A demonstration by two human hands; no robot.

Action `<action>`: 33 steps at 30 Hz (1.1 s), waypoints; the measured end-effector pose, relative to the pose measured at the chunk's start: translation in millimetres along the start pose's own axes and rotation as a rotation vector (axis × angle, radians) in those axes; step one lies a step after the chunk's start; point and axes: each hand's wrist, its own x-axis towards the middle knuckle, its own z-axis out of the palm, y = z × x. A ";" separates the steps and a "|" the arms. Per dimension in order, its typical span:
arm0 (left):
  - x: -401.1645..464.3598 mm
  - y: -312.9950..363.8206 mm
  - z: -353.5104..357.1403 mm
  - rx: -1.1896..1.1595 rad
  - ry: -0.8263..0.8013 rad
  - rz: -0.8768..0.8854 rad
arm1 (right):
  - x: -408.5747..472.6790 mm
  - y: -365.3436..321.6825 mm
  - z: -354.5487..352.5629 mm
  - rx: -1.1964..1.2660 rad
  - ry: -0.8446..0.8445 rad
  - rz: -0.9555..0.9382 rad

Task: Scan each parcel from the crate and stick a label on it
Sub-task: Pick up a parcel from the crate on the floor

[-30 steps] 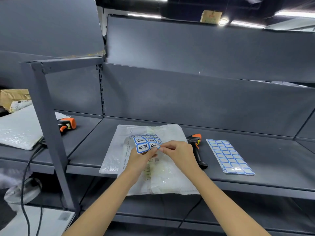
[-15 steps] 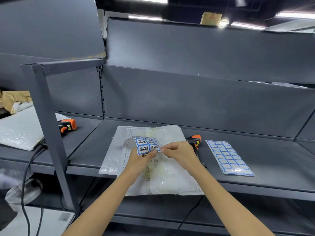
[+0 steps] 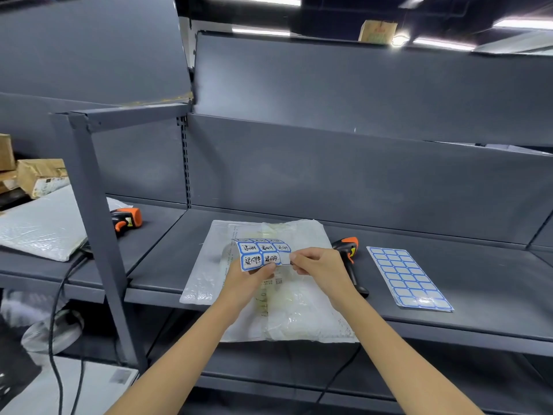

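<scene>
A clear plastic parcel (image 3: 299,313) lies flat on the grey shelf (image 3: 449,322) in front of me. Above it my left hand (image 3: 250,278) holds a small sheet of blue-bordered labels (image 3: 258,253) with handwriting on them. My right hand (image 3: 317,263) pinches one label (image 3: 285,259) at the sheet's lower right corner, partly lifted off the sheet. A black and orange scanner (image 3: 348,253) lies on the shelf just right of the parcel, partly behind my right hand.
A full sheet of blank blue-bordered labels (image 3: 408,280) lies to the right on the shelf. On the left shelf sit a second scanner (image 3: 127,218), a white bubble mailer (image 3: 39,229) and cardboard boxes (image 3: 39,176). A grey upright post (image 3: 98,235) stands between the shelves.
My right hand has peeled a label from the corner of the small sheet, leaving a blank spot there. Both hands stayed over the parcel.
</scene>
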 end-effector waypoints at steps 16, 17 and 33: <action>-2.9 -5.2 -21.5 -0.105 0.097 -0.111 | 2.5 5.5 -1.0 0.512 0.060 0.161; -3.0 -5.7 -24.5 -0.114 0.106 -0.119 | 2.7 5.4 -1.8 0.531 0.078 0.172; 12.2 -10.5 -102.5 -0.012 0.527 -0.518 | -3.9 5.4 -2.1 0.453 0.152 0.117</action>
